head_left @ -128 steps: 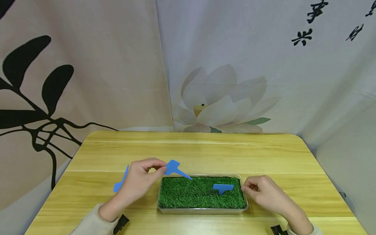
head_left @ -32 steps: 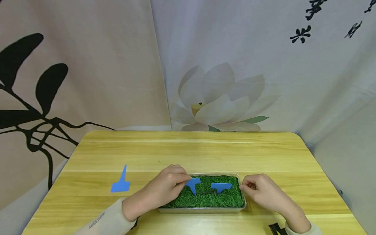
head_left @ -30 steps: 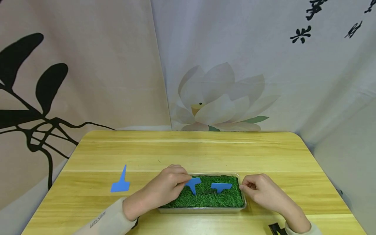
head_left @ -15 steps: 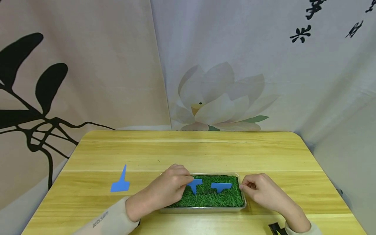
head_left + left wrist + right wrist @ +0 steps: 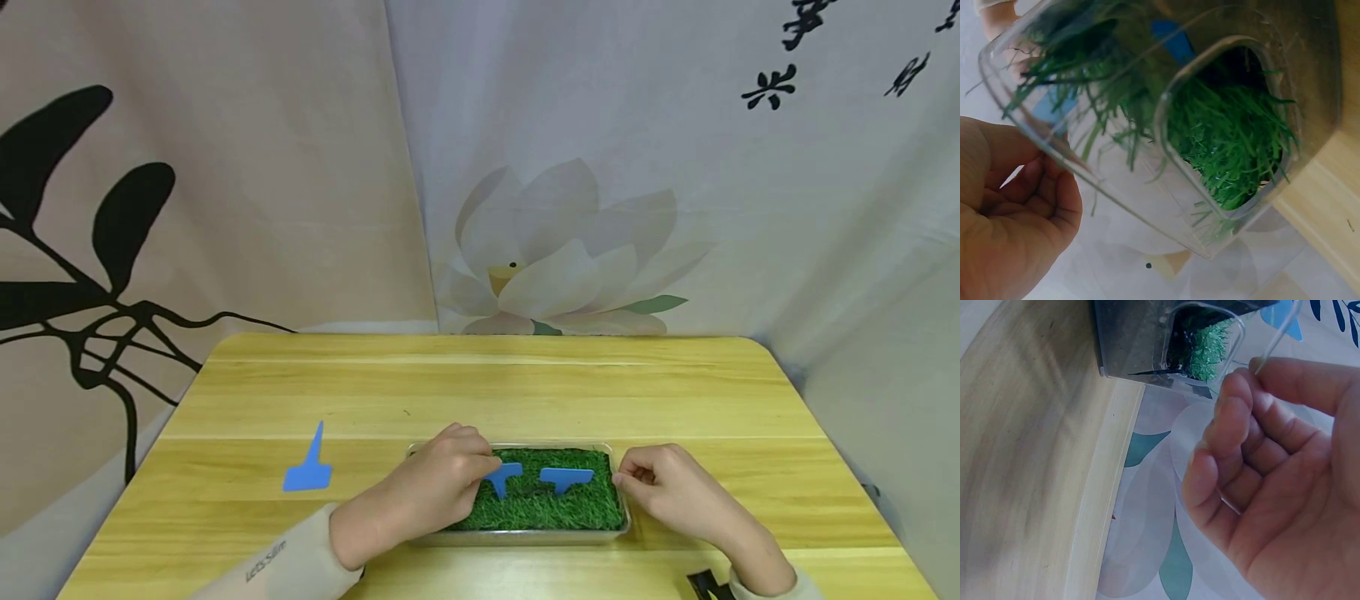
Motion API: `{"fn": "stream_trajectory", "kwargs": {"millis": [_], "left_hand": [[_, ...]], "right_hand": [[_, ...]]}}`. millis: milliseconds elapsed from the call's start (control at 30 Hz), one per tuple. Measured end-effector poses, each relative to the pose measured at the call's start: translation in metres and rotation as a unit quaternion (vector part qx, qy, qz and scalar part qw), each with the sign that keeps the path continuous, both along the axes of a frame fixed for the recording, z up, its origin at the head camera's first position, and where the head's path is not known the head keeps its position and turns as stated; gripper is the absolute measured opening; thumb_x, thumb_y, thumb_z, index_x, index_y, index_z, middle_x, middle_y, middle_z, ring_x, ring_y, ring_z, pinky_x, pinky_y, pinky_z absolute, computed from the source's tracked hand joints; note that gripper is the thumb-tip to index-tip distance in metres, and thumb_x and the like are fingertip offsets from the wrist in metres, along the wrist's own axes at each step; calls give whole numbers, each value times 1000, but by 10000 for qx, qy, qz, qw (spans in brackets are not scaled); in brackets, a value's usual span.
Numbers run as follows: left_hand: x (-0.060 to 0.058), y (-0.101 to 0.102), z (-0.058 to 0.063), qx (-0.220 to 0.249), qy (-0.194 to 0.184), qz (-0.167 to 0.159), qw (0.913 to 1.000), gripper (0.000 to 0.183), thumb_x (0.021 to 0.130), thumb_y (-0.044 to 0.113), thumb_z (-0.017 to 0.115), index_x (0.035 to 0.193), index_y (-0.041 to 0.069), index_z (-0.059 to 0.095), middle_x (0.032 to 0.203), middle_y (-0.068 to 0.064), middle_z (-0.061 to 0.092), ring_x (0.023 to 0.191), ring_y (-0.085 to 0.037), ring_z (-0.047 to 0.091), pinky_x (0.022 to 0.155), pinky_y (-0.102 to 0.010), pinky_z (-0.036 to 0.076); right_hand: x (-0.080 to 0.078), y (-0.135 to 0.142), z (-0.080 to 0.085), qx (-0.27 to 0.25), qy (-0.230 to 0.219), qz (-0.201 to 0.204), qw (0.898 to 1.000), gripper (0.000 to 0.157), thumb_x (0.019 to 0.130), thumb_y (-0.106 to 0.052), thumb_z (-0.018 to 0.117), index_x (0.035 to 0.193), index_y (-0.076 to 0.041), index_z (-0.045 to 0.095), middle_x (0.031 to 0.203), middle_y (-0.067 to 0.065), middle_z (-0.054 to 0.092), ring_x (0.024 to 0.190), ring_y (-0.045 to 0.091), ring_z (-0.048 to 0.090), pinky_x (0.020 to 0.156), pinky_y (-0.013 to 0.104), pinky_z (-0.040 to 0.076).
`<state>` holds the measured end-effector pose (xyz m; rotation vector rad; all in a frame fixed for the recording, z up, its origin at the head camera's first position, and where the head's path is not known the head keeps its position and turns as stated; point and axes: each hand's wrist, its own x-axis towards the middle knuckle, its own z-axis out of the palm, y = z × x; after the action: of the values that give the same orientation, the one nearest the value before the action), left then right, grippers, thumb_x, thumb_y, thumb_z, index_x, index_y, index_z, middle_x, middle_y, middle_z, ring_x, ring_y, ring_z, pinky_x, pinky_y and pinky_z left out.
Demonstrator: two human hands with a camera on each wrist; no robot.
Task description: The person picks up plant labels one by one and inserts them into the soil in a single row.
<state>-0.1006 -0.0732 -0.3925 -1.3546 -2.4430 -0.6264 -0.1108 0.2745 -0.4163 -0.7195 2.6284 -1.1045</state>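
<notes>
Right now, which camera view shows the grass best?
The head view: it shows the grass from above, most of its top in sight, though the left hand covers much of its left end. The left wrist view shows it close up, partly through the clear box; the right wrist view shows only a small patch.

Three labels [image 5: 307, 477] [image 5: 507, 472] [image 5: 566, 477], one tray [image 5: 525, 538], two hands [image 5: 442, 479] [image 5: 671, 487]

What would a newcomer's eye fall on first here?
Bright green grass in a clear box, low and central in the head view, with a blue tag standing in it. Left of that, the left hand pinches a second tag, stem down; the right hand holds the box's right end. A third tag lies farther left on the table; a pale flower shows on the cloth behind.
</notes>
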Motion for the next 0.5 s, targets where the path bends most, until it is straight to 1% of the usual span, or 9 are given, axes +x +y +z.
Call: {"fn": "stream_trajectory", "kwargs": {"millis": [133,200,300,367,467,500], "left_hand": [[-2,5,0,45,7,-19,10000,31,82,-22,68,99,0,81,89,-4,74,86,-16,68,86,-24,54],[-3,7,0,41,-63,-71,9999,31,81,-22,68,98,0,81,88,-4,75,85,-15,68,84,-24,55],[-4,8,-1,-126,-59,-102,9999,33,79,-23,66,96,1,82,85,-3,74,81,-13,66,80,-23,54],[-3,6,-1,-209,-131,-55,9997,34,80,-24,66,96,1,82,84,-3,73,80,-14,65,79,-23,53],[-1,1,-1,-292,-255,40,9992,33,83,-23,67,99,2,81,86,-4,72,83,-17,66,83,-23,52],[0,0,-1,-275,-334,40,9991,33,84,-23,67,101,1,81,88,-5,73,85,-18,67,86,-22,52]], "right_hand": [[0,1,1,13,40,4,10000,21,102,-15,70,81,-21,70,63,-15,47,53,-1,38,52,23,37],[0,2,1,19,63,1,10000,21,101,-15,70,81,-21,70,63,-15,48,54,-1,38,52,23,37],[0,2,0,2,65,11,10000,21,101,-15,70,81,-21,70,63,-15,48,54,-1,38,52,23,37],[0,2,0,-4,86,35,10000,21,102,-16,70,82,-21,70,63,-15,49,54,-1,39,52,23,38],[0,2,-1,-40,38,61,10000,21,102,-16,70,82,-22,70,63,-15,48,53,-1,38,52,23,38],[0,1,-1,-36,46,61,10000,21,102,-16,70,81,-22,70,63,-15,48,54,-1,38,52,23,38]]}}
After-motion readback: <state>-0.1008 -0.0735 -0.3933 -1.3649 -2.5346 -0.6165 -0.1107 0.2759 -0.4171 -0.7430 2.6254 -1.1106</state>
